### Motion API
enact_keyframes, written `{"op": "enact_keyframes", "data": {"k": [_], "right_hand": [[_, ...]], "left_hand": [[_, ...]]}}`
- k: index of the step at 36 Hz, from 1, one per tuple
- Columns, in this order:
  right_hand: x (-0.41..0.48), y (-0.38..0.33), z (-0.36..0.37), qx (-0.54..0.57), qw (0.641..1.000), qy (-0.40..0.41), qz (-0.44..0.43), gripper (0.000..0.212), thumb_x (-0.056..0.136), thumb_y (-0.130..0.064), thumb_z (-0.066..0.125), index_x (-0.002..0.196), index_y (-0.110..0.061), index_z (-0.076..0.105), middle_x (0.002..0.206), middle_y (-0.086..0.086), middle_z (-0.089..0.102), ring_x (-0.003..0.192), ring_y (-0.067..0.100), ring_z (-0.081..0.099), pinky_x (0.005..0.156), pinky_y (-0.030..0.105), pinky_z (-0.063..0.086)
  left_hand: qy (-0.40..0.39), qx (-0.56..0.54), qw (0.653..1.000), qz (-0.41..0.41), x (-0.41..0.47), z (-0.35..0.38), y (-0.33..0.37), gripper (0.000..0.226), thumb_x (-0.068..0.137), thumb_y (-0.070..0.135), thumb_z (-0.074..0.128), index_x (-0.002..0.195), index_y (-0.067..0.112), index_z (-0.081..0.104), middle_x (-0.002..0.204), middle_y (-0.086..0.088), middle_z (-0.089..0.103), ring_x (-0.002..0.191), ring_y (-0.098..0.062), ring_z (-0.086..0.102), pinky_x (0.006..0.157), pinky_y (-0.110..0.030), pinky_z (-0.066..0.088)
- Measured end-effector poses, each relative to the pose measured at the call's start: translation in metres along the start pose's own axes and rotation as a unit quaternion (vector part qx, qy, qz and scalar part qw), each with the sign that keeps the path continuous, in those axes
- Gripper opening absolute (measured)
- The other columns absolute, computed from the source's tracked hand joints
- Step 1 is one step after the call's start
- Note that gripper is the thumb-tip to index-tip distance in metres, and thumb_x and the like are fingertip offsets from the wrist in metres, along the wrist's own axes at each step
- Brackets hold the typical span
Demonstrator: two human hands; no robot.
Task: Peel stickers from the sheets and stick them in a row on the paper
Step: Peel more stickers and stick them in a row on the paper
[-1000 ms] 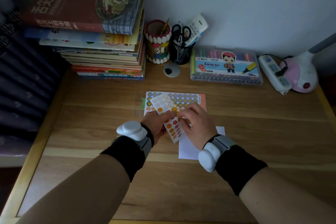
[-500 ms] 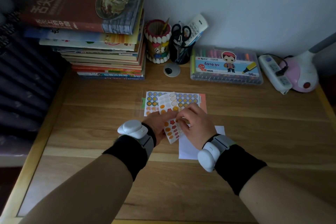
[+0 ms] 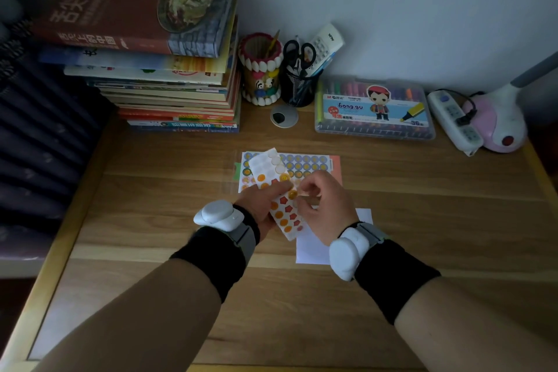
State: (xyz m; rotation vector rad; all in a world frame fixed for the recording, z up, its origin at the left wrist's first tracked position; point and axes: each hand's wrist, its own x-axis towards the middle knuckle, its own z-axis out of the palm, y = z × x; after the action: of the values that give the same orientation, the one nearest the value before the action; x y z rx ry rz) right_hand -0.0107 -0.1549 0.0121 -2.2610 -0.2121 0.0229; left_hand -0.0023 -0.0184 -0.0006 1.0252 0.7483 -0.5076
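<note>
A narrow sticker sheet [image 3: 279, 190] with orange dots and red stars is lifted above the desk, its top rows peeled bare. My left hand [image 3: 262, 205] grips it along its left edge. My right hand [image 3: 323, 205] pinches at an orange sticker on the sheet's right side with thumb and forefinger. More sticker sheets [image 3: 308, 164] with blue and yellow dots lie flat on the desk behind my hands. A white paper [image 3: 311, 248] lies under my right wrist, mostly hidden.
A tall book stack [image 3: 169, 69] fills the back left. Two pen holders [image 3: 262, 69], a marker box [image 3: 374, 109], a power strip [image 3: 456, 121] and a pink lamp base [image 3: 498, 127] line the back wall. A cable grommet [image 3: 283, 116] sits in the wooden desk [image 3: 181, 251].
The held sheet has turned more upright and risen a little. My right fingers have shifted to an orange sticker at its right edge.
</note>
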Motion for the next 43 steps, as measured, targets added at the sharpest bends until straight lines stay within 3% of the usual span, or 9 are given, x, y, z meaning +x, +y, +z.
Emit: {"op": "enact_keyframes", "data": {"k": [5, 12, 17, 21, 25, 27, 33, 40, 43], "right_hand": [[0.006, -0.002, 0.004, 0.186, 0.959, -0.059, 0.207, 0.022, 0.078, -0.009, 0.064, 0.079, -0.03, 0.055, 0.087, -0.004, 0.067, 0.084, 0.017, 0.064, 0.082, 0.036, 0.052], [0.009, -0.003, -0.003, 0.224, 0.948, -0.088, 0.211, 0.025, 0.078, -0.002, 0.066, 0.069, -0.025, 0.061, 0.066, -0.004, 0.062, 0.063, 0.013, 0.057, 0.066, 0.029, 0.047], [0.012, -0.002, -0.01, 0.182, 0.958, -0.108, 0.194, 0.025, 0.079, -0.003, 0.064, 0.069, -0.025, 0.06, 0.068, -0.005, 0.061, 0.061, 0.01, 0.055, 0.062, 0.024, 0.044], [0.011, -0.003, -0.015, 0.116, 0.97, -0.149, 0.156, 0.024, 0.08, -0.006, 0.064, 0.07, -0.027, 0.06, 0.07, -0.01, 0.06, 0.065, 0.006, 0.054, 0.067, 0.021, 0.044], [0.012, -0.007, -0.015, 0.094, 0.975, -0.159, 0.126, 0.021, 0.081, -0.006, 0.063, 0.073, -0.026, 0.061, 0.071, -0.014, 0.059, 0.066, 0.003, 0.053, 0.065, 0.016, 0.042], [0.013, -0.006, -0.014, 0.09, 0.978, -0.143, 0.119, 0.024, 0.08, -0.006, 0.064, 0.072, -0.028, 0.061, 0.071, -0.014, 0.059, 0.069, 0.003, 0.055, 0.068, 0.016, 0.043], [0.014, 0.0, -0.011, 0.06, 0.987, -0.084, 0.125, 0.02, 0.078, -0.009, 0.065, 0.071, -0.028, 0.064, 0.076, -0.005, 0.067, 0.078, 0.016, 0.064, 0.072, 0.03, 0.052], [0.009, 0.009, -0.01, -0.144, 0.984, 0.08, -0.065, 0.003, 0.072, -0.02, 0.072, 0.07, -0.022, 0.07, 0.088, 0.0, 0.059, 0.096, 0.021, 0.042, 0.081, 0.028, 0.038], [0.006, 0.009, -0.009, -0.181, 0.973, 0.104, -0.095, 0.015, 0.074, -0.035, 0.06, 0.071, -0.026, 0.071, 0.092, 0.0, 0.059, 0.097, 0.021, 0.039, 0.08, 0.029, 0.036]], "left_hand": [[0.011, -0.011, 1.0, 0.02, -0.001, 0.001, 0.001, 0.031, 0.082, 0.011, 0.067, 0.113, 0.011, 0.062, 0.106, -0.014, 0.068, 0.088, -0.028, 0.065, 0.076, -0.039, 0.055], [0.087, 0.061, 0.992, 0.066, -0.005, -0.002, 0.013, 0.034, 0.079, 0.018, 0.073, 0.111, 0.014, 0.061, 0.094, -0.004, 0.069, 0.079, -0.018, 0.065, 0.065, -0.028, 0.052], [0.245, 0.256, 0.904, 0.239, -0.004, -0.015, 0.033, 0.051, 0.082, 0.024, 0.069, 0.129, 0.022, 0.05, 0.117, 0.004, 0.058, 0.098, -0.014, 0.055, 0.079, -0.026, 0.04], [0.132, 0.443, 0.821, 0.336, -0.008, -0.015, 0.036, 0.036, 0.081, 0.004, 0.059, 0.108, 0.026, 0.067, 0.129, 0.007, 0.055, 0.117, -0.014, 0.05, 0.09, -0.021, 0.038], [-0.015, 0.57, 0.78, 0.257, -0.01, -0.013, 0.032, 0.038, 0.082, 0.004, 0.055, 0.108, 0.03, 0.067, 0.136, 0.013, 0.052, 0.139, -0.01, 0.028, 0.101, -0.017, 0.025], [-0.031, 0.598, 0.77, 0.218, -0.008, -0.013, 0.031, 0.032, 0.083, 0.011, 0.057, 0.102, 0.035, 0.066, 0.132, 0.012, 0.054, 0.131, -0.009, 0.04, 0.093, -0.017, 0.033], [-0.02, 0.554, 0.813, 0.178, -0.01, -0.014, 0.028, 0.012, 0.087, 0.023, 0.062, 0.097, 0.023, 0.067, 0.078, 0.017, 0.062, 0.068, 0.002, 0.055, 0.05, -0.001, 0.038], [0.002, 0.492, 0.854, 0.171, -0.007, -0.018, 0.024, 0.006, 0.086, 0.022, 0.065, 0.091, 0.024, 0.067, 0.077, 0.014, 0.062, 0.071, -0.001, 0.058, 0.067, -0.009, 0.045], [-0.002, 0.451, 0.88, 0.149, -0.006, -0.018, 0.021, 0.007, 0.085, 0.021, 0.066, 0.091, 0.024, 0.068, 0.082, 0.009, 0.064, 0.081, -0.01, 0.061, 0.08, -0.021, 0.049]]}}
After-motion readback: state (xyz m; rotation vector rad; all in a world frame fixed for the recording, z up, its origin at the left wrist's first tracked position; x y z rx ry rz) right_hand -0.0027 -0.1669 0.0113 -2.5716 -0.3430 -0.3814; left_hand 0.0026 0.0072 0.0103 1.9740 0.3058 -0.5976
